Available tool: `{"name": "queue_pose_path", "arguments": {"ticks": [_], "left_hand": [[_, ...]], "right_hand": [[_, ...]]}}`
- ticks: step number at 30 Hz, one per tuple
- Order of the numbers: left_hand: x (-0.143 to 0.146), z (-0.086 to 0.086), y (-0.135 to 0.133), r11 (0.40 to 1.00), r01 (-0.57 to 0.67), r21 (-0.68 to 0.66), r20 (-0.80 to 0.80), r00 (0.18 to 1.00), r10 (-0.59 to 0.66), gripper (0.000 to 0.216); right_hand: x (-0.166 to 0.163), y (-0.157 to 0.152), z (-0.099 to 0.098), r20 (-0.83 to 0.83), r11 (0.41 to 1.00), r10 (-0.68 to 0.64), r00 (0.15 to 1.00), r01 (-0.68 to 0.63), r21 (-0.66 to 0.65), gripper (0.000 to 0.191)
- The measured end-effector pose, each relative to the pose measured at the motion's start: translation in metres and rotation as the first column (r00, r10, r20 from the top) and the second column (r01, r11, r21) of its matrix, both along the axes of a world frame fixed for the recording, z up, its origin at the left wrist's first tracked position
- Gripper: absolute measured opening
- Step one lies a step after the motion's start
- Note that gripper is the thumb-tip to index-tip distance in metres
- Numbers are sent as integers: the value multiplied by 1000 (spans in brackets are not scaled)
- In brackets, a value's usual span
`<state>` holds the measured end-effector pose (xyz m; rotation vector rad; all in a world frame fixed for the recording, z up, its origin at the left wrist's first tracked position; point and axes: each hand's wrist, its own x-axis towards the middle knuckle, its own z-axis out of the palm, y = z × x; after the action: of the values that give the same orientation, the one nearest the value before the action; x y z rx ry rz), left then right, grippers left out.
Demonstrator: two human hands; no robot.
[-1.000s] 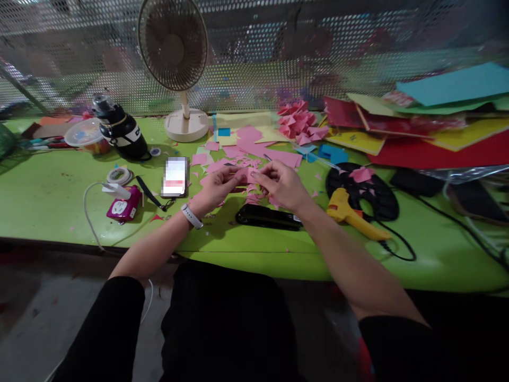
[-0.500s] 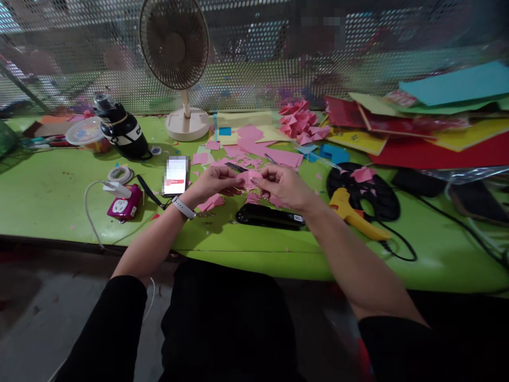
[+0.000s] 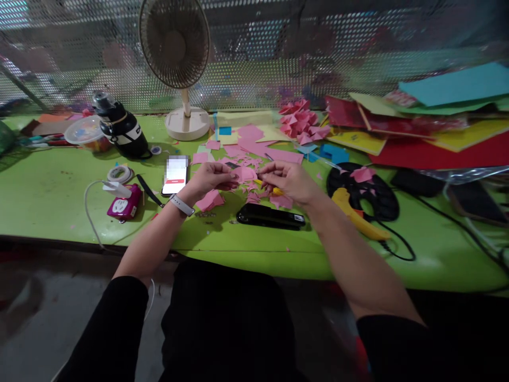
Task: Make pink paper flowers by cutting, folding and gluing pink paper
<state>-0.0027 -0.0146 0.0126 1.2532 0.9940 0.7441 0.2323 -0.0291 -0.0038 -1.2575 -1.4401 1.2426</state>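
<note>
A small rounded piece of pink paper [image 3: 247, 174] is pinched between the fingertips of my left hand [image 3: 212, 179]. My right hand [image 3: 288, 180], just to the right of the paper, has its fingers closed on a slim yellow tool [image 3: 278, 191]. Its tip points left toward the paper; the fingers hide much of it, so its exact kind does not show. Pink paper scraps [image 3: 250, 161] lie beneath and behind both hands. A folded pink piece [image 3: 210, 200] rests below my left hand. Nearer to me lies a black stapler [image 3: 270, 216].
A phone [image 3: 175, 175], a purple plug adapter [image 3: 125, 204] and a tape roll [image 3: 120, 173] lie left. Behind them stand a black bottle [image 3: 125, 132] and a fan [image 3: 186, 124]. At right are a yellow glue gun [image 3: 353, 215], its cord and stacked coloured paper [image 3: 445, 148].
My right hand has let go of the pink paper and now holds the slim yellow tool. The paper stays in my left hand, which has shifted slightly left.
</note>
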Motion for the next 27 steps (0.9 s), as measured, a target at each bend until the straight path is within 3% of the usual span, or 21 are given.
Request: {"name": "queue_pose_path", "arguments": {"ticks": [5, 8, 10, 13, 16, 18, 20, 23, 25, 27], "left_hand": [[-10, 0, 11, 995, -102, -13, -13, 995, 102, 11], [-13, -1, 16, 989, -139, -47, -21, 990, 138, 12], [-14, -1, 17, 986, -156, -56, -25, 988, 155, 13], [-17, 1, 16, 984, -171, -41, -19, 985, 171, 13], [-19, 2, 16, 984, -175, -20, -6, 985, 175, 11], [-19, 1, 17, 986, -168, -25, -6, 986, 168, 9], [-20, -1, 19, 988, -153, -39, -16, 988, 152, 10], [-22, -5, 21, 992, -113, -60, -43, 993, 111, 15], [-22, -8, 22, 994, -75, -82, -71, 995, 69, 15], [-21, -11, 21, 992, -44, -114, -99, 995, 33, 13]], "right_hand": [[25, 14, -3, 220, 950, -265, 939, 214, 228, 16], [42, 18, 0, 470, 897, -404, 785, 240, 370, 12], [50, 17, 6, 604, 903, -407, 685, 203, 378, 12], [53, 9, 19, 683, 965, -242, 690, 99, 242, 21], [46, -6, 35, 676, 991, 63, 734, -129, 48, 38], [37, -16, 43, 664, 930, 326, 673, -355, -96, 50], [26, -24, 45, 668, 826, 503, 548, -533, -185, 56], [12, -28, 41, 763, 747, 529, 371, -630, -211, 49], [7, -27, 35, 820, 754, 472, 325, -630, -184, 46], [8, -26, 30, 854, 786, 400, 331, -604, -134, 47]]}}
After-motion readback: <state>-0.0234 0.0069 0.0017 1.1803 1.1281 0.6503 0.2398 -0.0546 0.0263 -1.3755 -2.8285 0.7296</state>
